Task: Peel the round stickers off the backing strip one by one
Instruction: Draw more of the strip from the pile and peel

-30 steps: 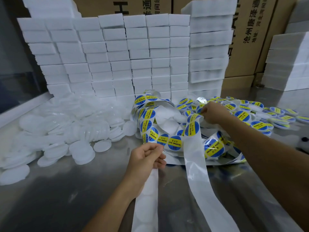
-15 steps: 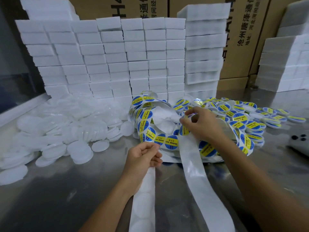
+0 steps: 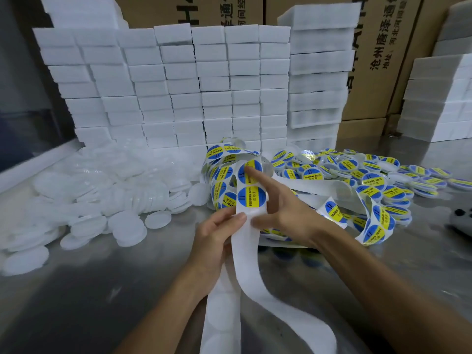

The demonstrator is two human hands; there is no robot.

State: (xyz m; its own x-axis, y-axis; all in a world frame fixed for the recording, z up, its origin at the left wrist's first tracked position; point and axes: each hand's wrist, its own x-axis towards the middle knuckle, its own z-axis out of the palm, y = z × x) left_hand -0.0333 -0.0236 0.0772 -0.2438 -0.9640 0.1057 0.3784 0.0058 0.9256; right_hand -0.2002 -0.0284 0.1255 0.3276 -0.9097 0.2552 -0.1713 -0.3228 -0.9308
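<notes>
Head view: both hands (pinching) strip.

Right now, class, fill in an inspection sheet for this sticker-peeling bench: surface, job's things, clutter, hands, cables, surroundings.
Surface: metal table, shiny, partly bare.
Job's things: backing strip held upright; two round stickers, upper and lower, on it; emptied strip trails toward the viewer.
Clutter: white discs heaped left; labelled discs heaped right.
Hands: left hand pinches the strip below the stickers; right hand holds its edge, forefinger on the upper sticker.
Cables: nothing seen.
Surroundings: stacked white blocks, cardboard cartons behind.
</notes>
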